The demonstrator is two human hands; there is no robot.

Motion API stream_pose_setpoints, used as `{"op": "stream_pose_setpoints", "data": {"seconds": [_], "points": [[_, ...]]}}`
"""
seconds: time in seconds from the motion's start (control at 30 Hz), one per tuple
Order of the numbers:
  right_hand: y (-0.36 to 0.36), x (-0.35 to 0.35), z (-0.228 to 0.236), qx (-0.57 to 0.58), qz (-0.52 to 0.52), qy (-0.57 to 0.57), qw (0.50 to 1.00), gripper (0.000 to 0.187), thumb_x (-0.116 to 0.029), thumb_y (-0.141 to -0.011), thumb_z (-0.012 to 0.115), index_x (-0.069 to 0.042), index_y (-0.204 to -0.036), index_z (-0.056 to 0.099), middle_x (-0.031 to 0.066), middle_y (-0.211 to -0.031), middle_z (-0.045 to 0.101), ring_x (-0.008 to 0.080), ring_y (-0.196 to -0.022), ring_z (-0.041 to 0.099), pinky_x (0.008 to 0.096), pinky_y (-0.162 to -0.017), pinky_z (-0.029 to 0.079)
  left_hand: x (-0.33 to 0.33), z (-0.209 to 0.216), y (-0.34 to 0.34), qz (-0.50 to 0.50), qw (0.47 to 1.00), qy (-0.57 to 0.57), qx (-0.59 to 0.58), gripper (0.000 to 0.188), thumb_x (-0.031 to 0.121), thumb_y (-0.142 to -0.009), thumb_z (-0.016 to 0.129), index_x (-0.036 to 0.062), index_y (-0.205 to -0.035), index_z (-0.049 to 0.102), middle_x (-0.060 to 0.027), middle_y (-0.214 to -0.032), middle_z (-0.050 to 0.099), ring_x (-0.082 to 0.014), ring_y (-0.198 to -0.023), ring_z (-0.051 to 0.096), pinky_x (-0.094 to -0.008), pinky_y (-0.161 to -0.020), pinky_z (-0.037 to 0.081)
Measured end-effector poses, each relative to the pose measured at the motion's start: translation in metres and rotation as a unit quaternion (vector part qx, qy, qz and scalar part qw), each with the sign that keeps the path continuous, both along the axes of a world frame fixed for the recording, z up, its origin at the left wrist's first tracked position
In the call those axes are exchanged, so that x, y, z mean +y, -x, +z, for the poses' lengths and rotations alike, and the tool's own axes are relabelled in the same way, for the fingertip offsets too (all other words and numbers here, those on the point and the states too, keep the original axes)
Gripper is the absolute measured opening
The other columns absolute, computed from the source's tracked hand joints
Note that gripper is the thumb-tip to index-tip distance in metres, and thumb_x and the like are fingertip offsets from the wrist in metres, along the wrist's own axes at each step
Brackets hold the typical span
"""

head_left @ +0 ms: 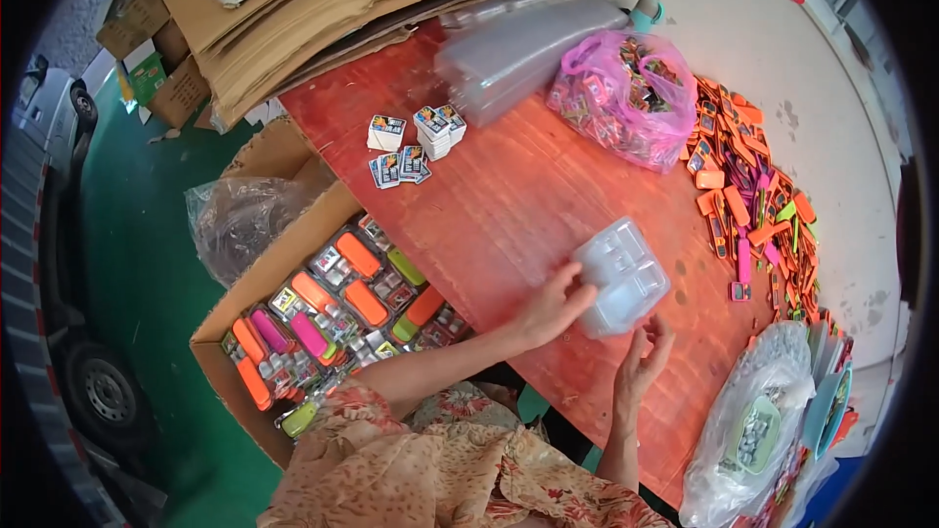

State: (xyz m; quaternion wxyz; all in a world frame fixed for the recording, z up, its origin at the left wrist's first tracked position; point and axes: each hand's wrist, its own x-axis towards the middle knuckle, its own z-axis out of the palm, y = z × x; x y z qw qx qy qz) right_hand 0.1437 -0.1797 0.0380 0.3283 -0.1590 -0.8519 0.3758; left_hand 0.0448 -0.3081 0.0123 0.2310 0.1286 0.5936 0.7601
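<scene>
Clear plastic blister trays point(626, 269), nested so that I cannot tell how many, lie on the red tabletop in front of me. At their left edge is my left hand point(554, 311), its fingers stretched apart and the tips against the plastic. My right hand point(642, 364) is just off the trays' lower right corner, fingers parted and slightly curved, with nothing in it. Small stacks of printed cards point(435, 131) sit farther off to the left on the table.
On my left, a cardboard box point(217, 334) holds packed trays with orange, pink and green pieces. A pink plastic bag point(626, 103) of small parts stands at the back, beside clear plastic sheets point(528, 44). Loose orange pieces point(724, 200) heap along the right; a clear bag point(719, 440) lies nearer.
</scene>
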Motion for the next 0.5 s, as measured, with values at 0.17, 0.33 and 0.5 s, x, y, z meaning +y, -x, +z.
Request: {"op": "stream_pose_setpoints", "data": {"seconds": [0.17,0.33,0.5], "points": [[0.002,0.018,-0.015,0.002,-0.011,0.046,0.999,0.019,-0.004,-0.08,0.045,0.001,-0.098,0.047,0.0068,-0.089,0.047,0.0144,-0.082,0.043,0.0264,-0.076,0.035,-0.113,0.069,0.089,0.325,0.906,0.153,0.225,0.02,0.018,-0.082,0.048,0.0021,-0.093,0.052,-0.0087,-0.079,0.056,-0.0136,-0.07,0.054,-0.0266,-0.06,0.043],[-0.012,0.033,-0.058,-0.024,-0.014,0.214,0.977,0.017,0.0,-0.081,0.042,0.0,-0.097,0.048,0.0028,-0.091,0.049,0.0108,-0.087,0.045,0.0237,-0.079,0.036,-0.164,0.073,0.247,0.329,0.735,0.548,0.226,0.024,0.026,-0.074,0.047,0.0123,-0.089,0.06,-0.0123,-0.086,0.06,-0.029,-0.082,0.057,-0.0375,-0.071,0.045],[-0.018,0.021,-0.075,-0.11,-0.037,-0.031,0.993,0.012,0.004,-0.068,0.048,-0.001,-0.078,0.047,0.0126,-0.072,0.043,0.0265,-0.067,0.042,0.0342,-0.061,0.034,-0.187,-0.025,0.372,0.112,0.806,0.49,0.311,0.052,0.025,-0.056,0.061,0.0015,-0.102,0.053,-0.0216,-0.091,0.057,-0.0301,-0.086,0.056,-0.0379,-0.074,0.044]]}}
